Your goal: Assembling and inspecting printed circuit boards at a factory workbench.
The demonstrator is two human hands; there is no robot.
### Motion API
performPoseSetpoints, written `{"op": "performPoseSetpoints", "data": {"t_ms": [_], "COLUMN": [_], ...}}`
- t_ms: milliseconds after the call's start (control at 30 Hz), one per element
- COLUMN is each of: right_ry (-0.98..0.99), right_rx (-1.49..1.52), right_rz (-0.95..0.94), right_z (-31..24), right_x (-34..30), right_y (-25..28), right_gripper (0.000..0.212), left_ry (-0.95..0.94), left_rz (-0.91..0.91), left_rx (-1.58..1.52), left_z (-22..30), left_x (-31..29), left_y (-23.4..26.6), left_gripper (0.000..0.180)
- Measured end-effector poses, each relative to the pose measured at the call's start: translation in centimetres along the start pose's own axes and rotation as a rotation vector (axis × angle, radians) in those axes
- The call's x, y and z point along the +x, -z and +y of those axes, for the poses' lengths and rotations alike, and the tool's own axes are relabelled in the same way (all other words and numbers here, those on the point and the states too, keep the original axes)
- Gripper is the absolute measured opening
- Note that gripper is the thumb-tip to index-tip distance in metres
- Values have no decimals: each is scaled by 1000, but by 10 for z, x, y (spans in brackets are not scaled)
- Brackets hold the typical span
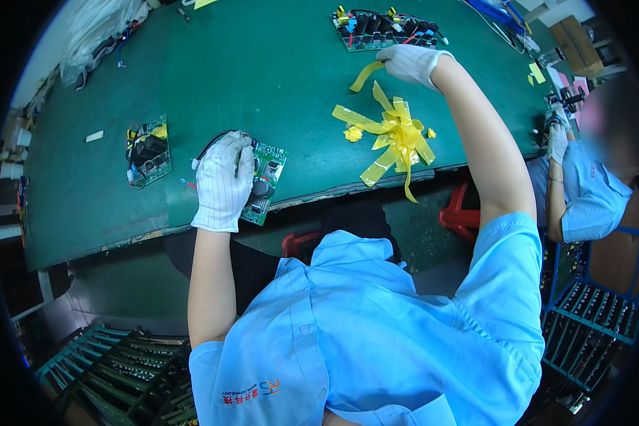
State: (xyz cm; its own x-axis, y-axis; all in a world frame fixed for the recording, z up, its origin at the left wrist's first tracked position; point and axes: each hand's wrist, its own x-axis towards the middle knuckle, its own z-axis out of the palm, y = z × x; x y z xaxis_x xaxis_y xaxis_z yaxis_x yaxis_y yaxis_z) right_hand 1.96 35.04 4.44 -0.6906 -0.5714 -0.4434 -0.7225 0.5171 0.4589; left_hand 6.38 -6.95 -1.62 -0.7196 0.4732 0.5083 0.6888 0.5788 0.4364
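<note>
A broad, smooth, matte green worktop [263,71] carries everything, its rim worn along the front. At its far side lies a long green circuit board crowded with black cylinders and yellow-wrapped parts [383,32], seemingly parked out of the way. A starburst of glossy, translucent yellow tape strips [402,135] sits at the near edge, ends splayed, likely so that each can be caught singly.

The two hands are well apart. The left hand, in a white pinstriped fabric glove [224,177], is closed over the left side of a green rectangular circuit board with a round black coil [273,167] at the near edge, presumably to steady it; the fingers' undersides are hidden. A smaller-looking green board with dark blocky parts [149,153] rests farther left.

The right hand, gloved alike [409,64], pinches the end of a narrow, curling yellow tape strip [366,75], perhaps by its tip to spare the adhesive. Smallest is a crumpled yellow wad [353,133] beside the starburst.
</note>
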Motion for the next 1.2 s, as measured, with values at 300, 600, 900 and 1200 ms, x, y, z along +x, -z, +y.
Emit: {"op": "performPoseSetpoints", "data": {"t_ms": [300, 600, 900, 1200], "right_ry": [-635, -682, -589, -567], "right_rx": [762, 823, 1289, 1266], "right_rz": [-111, -79, 398, 1027], "right_z": [-131, -182, -228, -250], "right_x": [-88, -117, -83, 7], "right_y": [47, 49, 96, 117], "right_gripper": [41, 59, 27, 28], "left_ry": [-14, -40, -131, 703], "left_rz": [-61, -44, -456, 39], "left_rx": [-1, -193, 257, -1429], "left_z": [11, 19, 28, 3], "left_x": [1, 1, -2, -17], "left_y": [11, 32, 29, 49], "left_gripper": [21, 21, 39, 34]}}
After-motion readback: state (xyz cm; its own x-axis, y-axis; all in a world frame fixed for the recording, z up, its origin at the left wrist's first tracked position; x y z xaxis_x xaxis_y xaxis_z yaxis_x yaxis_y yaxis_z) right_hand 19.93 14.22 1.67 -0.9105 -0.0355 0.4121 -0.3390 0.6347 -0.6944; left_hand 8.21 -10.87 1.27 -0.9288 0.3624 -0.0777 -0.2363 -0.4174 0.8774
